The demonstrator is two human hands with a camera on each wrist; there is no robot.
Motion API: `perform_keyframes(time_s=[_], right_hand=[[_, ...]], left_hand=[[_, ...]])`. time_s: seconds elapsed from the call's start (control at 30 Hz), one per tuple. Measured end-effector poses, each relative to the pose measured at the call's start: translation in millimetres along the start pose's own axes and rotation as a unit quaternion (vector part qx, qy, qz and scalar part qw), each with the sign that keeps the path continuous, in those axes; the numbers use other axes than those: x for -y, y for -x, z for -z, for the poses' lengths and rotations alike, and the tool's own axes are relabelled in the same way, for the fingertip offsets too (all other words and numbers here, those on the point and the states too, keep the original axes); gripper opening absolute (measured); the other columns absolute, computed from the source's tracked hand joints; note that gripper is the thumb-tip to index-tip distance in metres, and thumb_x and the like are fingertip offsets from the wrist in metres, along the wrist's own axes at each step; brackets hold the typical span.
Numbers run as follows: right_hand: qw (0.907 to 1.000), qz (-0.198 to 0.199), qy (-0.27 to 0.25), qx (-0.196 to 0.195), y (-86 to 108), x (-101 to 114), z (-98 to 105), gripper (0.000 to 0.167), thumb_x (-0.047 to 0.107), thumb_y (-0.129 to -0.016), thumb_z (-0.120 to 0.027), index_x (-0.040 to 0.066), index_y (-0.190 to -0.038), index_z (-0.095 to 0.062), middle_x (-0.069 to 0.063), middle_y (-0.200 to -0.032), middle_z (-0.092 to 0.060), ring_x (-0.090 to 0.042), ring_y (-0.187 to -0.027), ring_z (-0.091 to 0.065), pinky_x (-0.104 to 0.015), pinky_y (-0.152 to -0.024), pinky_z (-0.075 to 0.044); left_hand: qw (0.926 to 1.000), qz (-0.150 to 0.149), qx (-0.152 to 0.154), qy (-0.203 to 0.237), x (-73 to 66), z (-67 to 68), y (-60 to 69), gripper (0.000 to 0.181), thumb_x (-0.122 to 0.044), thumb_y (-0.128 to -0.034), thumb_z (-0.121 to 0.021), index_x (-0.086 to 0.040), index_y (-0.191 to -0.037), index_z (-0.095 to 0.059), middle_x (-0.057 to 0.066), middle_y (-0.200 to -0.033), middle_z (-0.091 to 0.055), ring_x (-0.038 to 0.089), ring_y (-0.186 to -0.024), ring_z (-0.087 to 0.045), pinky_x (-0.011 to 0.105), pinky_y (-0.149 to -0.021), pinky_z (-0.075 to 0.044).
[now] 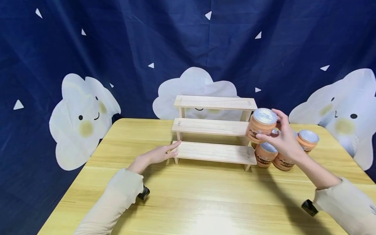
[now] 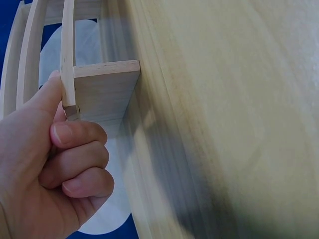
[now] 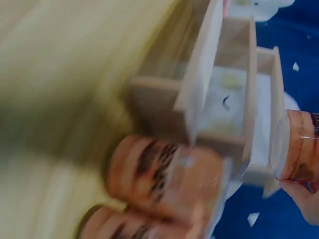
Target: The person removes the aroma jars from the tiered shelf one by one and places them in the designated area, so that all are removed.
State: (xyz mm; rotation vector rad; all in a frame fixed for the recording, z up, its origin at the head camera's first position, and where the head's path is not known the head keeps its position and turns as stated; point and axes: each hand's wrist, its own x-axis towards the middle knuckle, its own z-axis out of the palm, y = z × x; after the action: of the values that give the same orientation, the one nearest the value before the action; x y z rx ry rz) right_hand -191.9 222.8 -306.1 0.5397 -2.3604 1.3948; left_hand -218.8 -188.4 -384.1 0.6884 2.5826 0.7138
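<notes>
A three-step wooden shelf (image 1: pixel 214 150) stands on the table. At its left end my left hand (image 1: pixel 157 154) pinches the lowest board (image 2: pixel 69 59) between thumb and curled fingers, as the left wrist view shows. My right hand (image 1: pixel 285 138) grips an orange jar (image 1: pixel 259 127) with a silvery lid, raised at the shelf's right end near the middle board's height. The same jar (image 3: pixel 301 144) is at the right edge of the right wrist view. Beneath that hand, several similar jars (image 1: pixel 263 158) stand on the table beside the shelf, some partly hidden.
The light wooden table (image 1: pixel 188 192) extends in front of the shelf. Behind it hangs a dark blue curtain (image 1: pixel 182 39) with white clouds and small triangles. One orange jar (image 1: pixel 307 139) stands at the right of the group.
</notes>
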Motion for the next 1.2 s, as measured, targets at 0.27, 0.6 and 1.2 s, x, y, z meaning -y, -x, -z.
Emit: perform_keyframes(time_s=[0.27,0.6,1.2], right_hand=[[0.9981,-0.031,0.021,-0.050,31.8,-23,33,0.086,-0.016,-0.071,-0.066,0.008,-0.140,-0.020,0.014,-0.114,-0.035,0.006,-0.093,-0.045,-0.003,-0.073,-0.042],[0.9877,-0.012,0.011,-0.155,56.1,-32,70,0.087,-0.029,-0.064,-0.060,0.011,-0.135,-0.030,0.008,-0.115,-0.043,0.000,-0.090,-0.048,-0.003,-0.069,-0.044],[0.9739,-0.048,0.112,-0.191,95.0,-212,167,0.093,-0.014,-0.062,-0.075,0.019,-0.139,-0.033,0.004,-0.120,-0.050,0.001,-0.095,-0.051,-0.004,-0.075,-0.039]], left_hand=[[0.9999,0.000,0.005,-0.010,-2.0,0.5,-2.4,0.059,-0.042,-0.0972,-0.037,-0.022,-0.148,-0.015,0.010,-0.147,-0.026,0.037,-0.129,-0.033,0.048,-0.107,-0.025],[0.9998,-0.016,0.003,-0.007,-6.0,0.3,-3.7,0.058,-0.039,-0.0979,-0.037,-0.018,-0.148,-0.015,0.011,-0.148,-0.024,0.037,-0.129,-0.032,0.048,-0.107,-0.024],[1.0000,0.004,0.007,0.002,-4.2,1.4,1.0,0.059,-0.041,-0.0973,-0.037,-0.020,-0.148,-0.014,0.012,-0.147,-0.027,0.038,-0.128,-0.033,0.049,-0.107,-0.024]])
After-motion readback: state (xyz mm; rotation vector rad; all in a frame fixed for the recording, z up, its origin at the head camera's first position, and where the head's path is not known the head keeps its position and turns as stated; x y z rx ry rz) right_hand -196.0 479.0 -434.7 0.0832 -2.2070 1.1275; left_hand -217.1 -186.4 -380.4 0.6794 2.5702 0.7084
